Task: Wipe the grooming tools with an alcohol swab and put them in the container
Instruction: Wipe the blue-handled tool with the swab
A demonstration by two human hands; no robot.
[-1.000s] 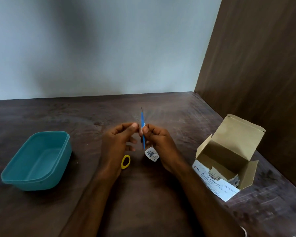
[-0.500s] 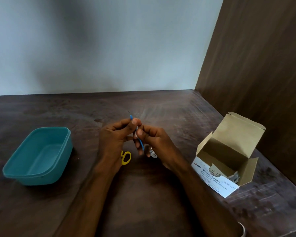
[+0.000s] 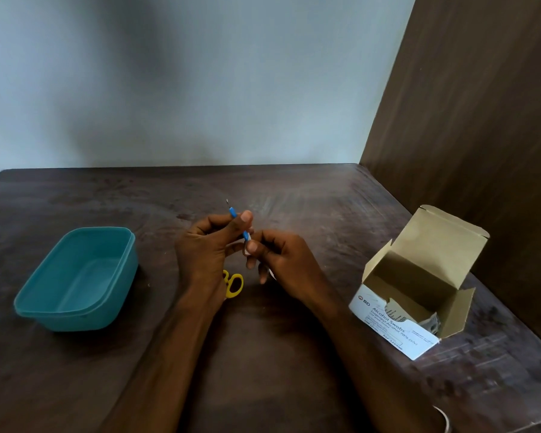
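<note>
- The dark wooden tabletop [image 3: 263, 370] carries everything, pushed into a corner between a pale wall and a brown panel.
- A teal container [image 3: 75, 279] sits to the left with its mouth up and nothing visible inside; judging by that, no tool has gone in yet, and it lies within easy reach of the left hand.
- An open carton of alcohol swabs [image 3: 419, 295] lies on its side to the right, flaps spread so packets can be pulled out; a few show at its mouth.
- The left hand [image 3: 206, 248] pinches a slim blue-handled grooming tool [image 3: 233, 214] between thumb and fingers, holding it tilted above the tabletop with its metal tip pointing up and away.
- The right hand [image 3: 278, 260] grasps something white at the tool's lower end, probably the swab [image 3: 246, 250], placed to rub along the shaft; most of it is hidden.
- Yellow scissors [image 3: 233, 285] lie on the tabletop just under the left wrist, only the handle loops showing, apparently awaiting their turn.
</note>
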